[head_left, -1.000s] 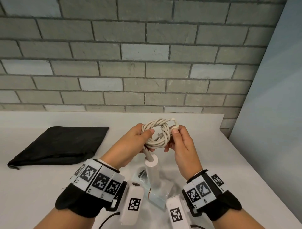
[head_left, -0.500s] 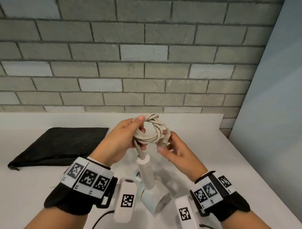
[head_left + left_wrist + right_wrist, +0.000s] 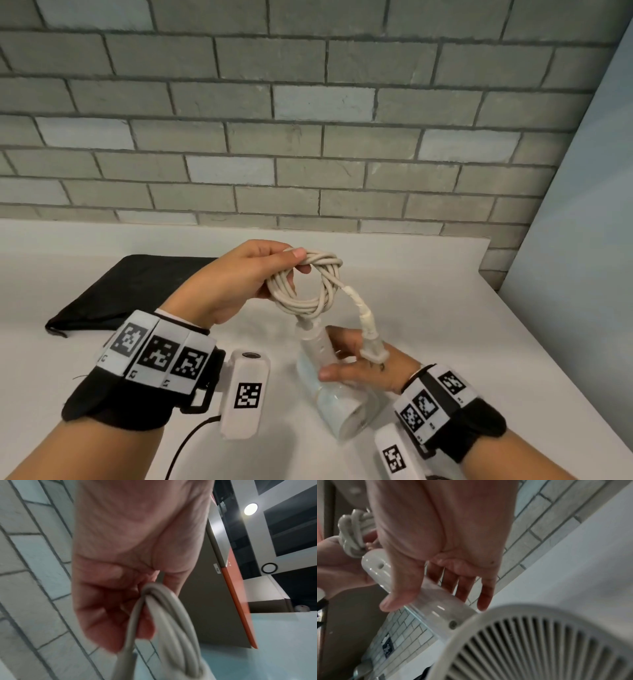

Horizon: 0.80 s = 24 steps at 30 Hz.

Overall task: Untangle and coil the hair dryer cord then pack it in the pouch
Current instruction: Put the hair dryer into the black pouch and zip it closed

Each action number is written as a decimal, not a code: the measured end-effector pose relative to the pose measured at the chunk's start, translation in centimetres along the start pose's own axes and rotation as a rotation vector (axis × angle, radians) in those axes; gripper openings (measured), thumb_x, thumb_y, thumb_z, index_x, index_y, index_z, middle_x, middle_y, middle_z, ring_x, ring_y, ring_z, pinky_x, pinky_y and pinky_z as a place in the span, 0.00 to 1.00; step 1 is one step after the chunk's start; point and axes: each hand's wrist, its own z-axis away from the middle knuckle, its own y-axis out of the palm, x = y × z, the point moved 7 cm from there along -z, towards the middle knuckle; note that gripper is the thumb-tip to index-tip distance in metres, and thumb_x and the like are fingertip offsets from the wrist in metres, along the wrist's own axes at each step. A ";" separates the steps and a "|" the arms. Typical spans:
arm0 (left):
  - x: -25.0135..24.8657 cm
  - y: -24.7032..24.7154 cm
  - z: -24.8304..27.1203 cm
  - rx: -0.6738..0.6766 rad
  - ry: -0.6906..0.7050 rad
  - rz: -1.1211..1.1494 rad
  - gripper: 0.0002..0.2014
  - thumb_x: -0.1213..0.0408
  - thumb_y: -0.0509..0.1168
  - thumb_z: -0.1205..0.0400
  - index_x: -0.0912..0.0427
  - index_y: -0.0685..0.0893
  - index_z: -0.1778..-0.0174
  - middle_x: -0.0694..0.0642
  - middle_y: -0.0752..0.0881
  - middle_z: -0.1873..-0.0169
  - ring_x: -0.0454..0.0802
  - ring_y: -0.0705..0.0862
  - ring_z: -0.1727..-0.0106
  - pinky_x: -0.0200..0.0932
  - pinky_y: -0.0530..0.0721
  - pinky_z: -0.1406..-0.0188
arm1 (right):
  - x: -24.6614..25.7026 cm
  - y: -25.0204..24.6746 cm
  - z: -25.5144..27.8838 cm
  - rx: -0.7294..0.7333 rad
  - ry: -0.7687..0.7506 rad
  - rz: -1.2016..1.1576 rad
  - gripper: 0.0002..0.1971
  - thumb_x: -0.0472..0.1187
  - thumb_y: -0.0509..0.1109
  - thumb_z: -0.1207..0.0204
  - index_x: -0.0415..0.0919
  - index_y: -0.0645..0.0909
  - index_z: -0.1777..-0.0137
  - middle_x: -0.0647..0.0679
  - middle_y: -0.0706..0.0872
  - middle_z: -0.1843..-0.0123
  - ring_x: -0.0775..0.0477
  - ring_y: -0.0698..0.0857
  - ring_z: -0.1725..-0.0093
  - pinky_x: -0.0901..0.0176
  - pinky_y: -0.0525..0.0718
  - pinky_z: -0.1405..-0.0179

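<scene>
Head view: the cord is coiled and the dryer is about to be gathered up for the pouch.

The left hand has thumb and fingers curled round the coiled cord, holding it above the hair dryer, whose barrel sits on the white counter with its handle pointing up into the coil. The plug dangles loose, draped over the right hand, whose fingers are spread and only lightly touching the handle, not yet gripping. The black pouch lies flat, far left on the counter, mouth not visibly open. I'd say the thing now is to keep that coil pinched so the loops don't spring apart, tuck the plug in against it, close the right hand firmly on the handle, and carry both together to the pouch.
</scene>
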 end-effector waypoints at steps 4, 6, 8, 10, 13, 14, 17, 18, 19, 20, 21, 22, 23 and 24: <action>4.2 -1.1 0.1 0.054 -0.166 -0.015 0.11 0.62 0.60 0.19 0.63 0.85 0.58 0.55 0.82 0.75 0.48 0.82 0.69 0.39 0.82 0.62 | -1.6 -2.8 0.2 -0.079 0.051 0.149 0.20 0.36 0.77 0.34 0.51 0.80 0.43 0.60 0.85 0.52 0.63 0.83 0.51 0.61 0.79 0.46; 7.1 -0.8 -0.1 0.049 -0.263 -0.027 0.10 0.64 0.60 0.19 0.63 0.84 0.60 0.56 0.84 0.73 0.46 0.84 0.72 0.38 0.85 0.63 | -2.4 -3.6 0.3 -0.069 0.064 0.373 0.24 0.41 0.77 0.35 0.50 0.78 0.38 0.53 0.85 0.42 0.54 0.82 0.43 0.57 0.78 0.39; 10.1 -0.3 -0.4 0.034 -0.343 -0.033 0.10 0.67 0.60 0.18 0.65 0.82 0.61 0.57 0.83 0.73 0.43 0.85 0.75 0.35 0.86 0.70 | -3.0 -3.5 0.5 -0.028 0.082 0.552 0.24 0.44 0.77 0.34 0.49 0.78 0.37 0.51 0.85 0.40 0.51 0.81 0.42 0.57 0.77 0.40; 13.0 0.1 -0.7 0.009 -0.425 -0.042 0.10 0.67 0.60 0.18 0.67 0.82 0.63 0.57 0.82 0.75 0.44 0.85 0.75 0.37 0.85 0.69 | -3.4 -2.9 0.6 0.015 0.097 0.652 0.23 0.43 0.76 0.33 0.49 0.78 0.36 0.49 0.85 0.41 0.49 0.81 0.42 0.56 0.76 0.42; 16.2 0.8 -1.0 0.006 -0.532 -0.116 0.13 0.64 0.61 0.18 0.66 0.81 0.67 0.59 0.80 0.73 0.49 0.82 0.71 0.40 0.84 0.64 | -4.3 -2.3 0.6 0.072 0.155 0.799 0.23 0.42 0.74 0.32 0.51 0.78 0.36 0.45 0.85 0.44 0.44 0.81 0.43 0.55 0.74 0.47; 16.9 1.0 -0.9 0.013 -0.560 -0.164 0.14 0.63 0.61 0.18 0.65 0.80 0.68 0.59 0.79 0.73 0.50 0.81 0.71 0.39 0.84 0.65 | -4.7 -2.2 0.5 0.084 0.179 0.844 0.23 0.42 0.73 0.32 0.52 0.78 0.35 0.44 0.84 0.44 0.43 0.81 0.43 0.54 0.73 0.48; 18.9 1.2 -1.1 0.019 -0.618 -0.354 0.16 0.57 0.61 0.19 0.65 0.80 0.67 0.58 0.81 0.74 0.49 0.82 0.73 0.41 0.86 0.62 | -5.7 -1.8 0.3 0.130 0.230 0.940 0.24 0.40 0.71 0.30 0.52 0.75 0.33 0.42 0.82 0.43 0.40 0.79 0.41 0.55 0.71 0.49; 19.5 1.2 -1.3 0.026 -0.637 -0.433 0.16 0.56 0.61 0.19 0.65 0.79 0.66 0.58 0.82 0.74 0.50 0.83 0.72 0.43 0.87 0.58 | -5.9 -1.6 0.2 0.147 0.243 0.952 0.25 0.40 0.70 0.29 0.52 0.74 0.32 0.41 0.81 0.42 0.40 0.79 0.41 0.55 0.71 0.48; 19.9 1.3 -1.4 0.043 -0.658 -0.522 0.17 0.55 0.61 0.18 0.65 0.78 0.67 0.59 0.82 0.74 0.52 0.83 0.72 0.45 0.86 0.58 | -6.1 -1.3 0.1 0.155 0.248 0.949 0.24 0.39 0.69 0.28 0.51 0.74 0.31 0.40 0.81 0.42 0.39 0.79 0.40 0.55 0.71 0.47; 20.3 1.3 -1.6 0.062 -0.676 -0.618 0.17 0.57 0.60 0.18 0.65 0.76 0.69 0.58 0.81 0.75 0.53 0.83 0.72 0.44 0.85 0.62 | -6.2 -1.2 -0.1 0.154 0.249 0.927 0.23 0.38 0.68 0.28 0.49 0.74 0.31 0.39 0.80 0.42 0.39 0.79 0.40 0.54 0.71 0.46; 20.6 1.4 -1.7 0.075 -0.687 -0.693 0.18 0.58 0.59 0.17 0.64 0.74 0.71 0.57 0.80 0.75 0.54 0.82 0.72 0.41 0.82 0.68 | -6.2 -1.0 -0.2 0.151 0.253 0.906 0.23 0.37 0.68 0.27 0.48 0.74 0.32 0.39 0.80 0.42 0.39 0.79 0.40 0.54 0.72 0.45; 20.7 1.4 -1.9 0.080 -0.683 -0.749 0.18 0.59 0.58 0.17 0.62 0.73 0.73 0.56 0.79 0.76 0.53 0.81 0.72 0.38 0.78 0.73 | -6.4 -0.9 -0.2 0.149 0.263 0.892 0.22 0.37 0.67 0.27 0.47 0.75 0.32 0.39 0.80 0.41 0.39 0.79 0.39 0.53 0.72 0.43; 20.6 1.4 -2.0 0.071 -0.673 -0.772 0.19 0.58 0.58 0.17 0.61 0.71 0.74 0.55 0.78 0.76 0.51 0.79 0.74 0.36 0.76 0.75 | -6.5 -0.9 -0.3 0.147 0.277 0.882 0.22 0.35 0.65 0.27 0.47 0.74 0.31 0.39 0.79 0.40 0.39 0.78 0.38 0.53 0.72 0.41; 20.7 1.2 -2.2 0.066 -0.661 -0.773 0.19 0.56 0.58 0.17 0.60 0.71 0.73 0.54 0.78 0.75 0.49 0.78 0.74 0.35 0.76 0.75 | -6.8 -0.9 -0.4 0.146 0.295 0.868 0.23 0.34 0.64 0.26 0.48 0.73 0.30 0.40 0.78 0.38 0.39 0.77 0.36 0.54 0.71 0.38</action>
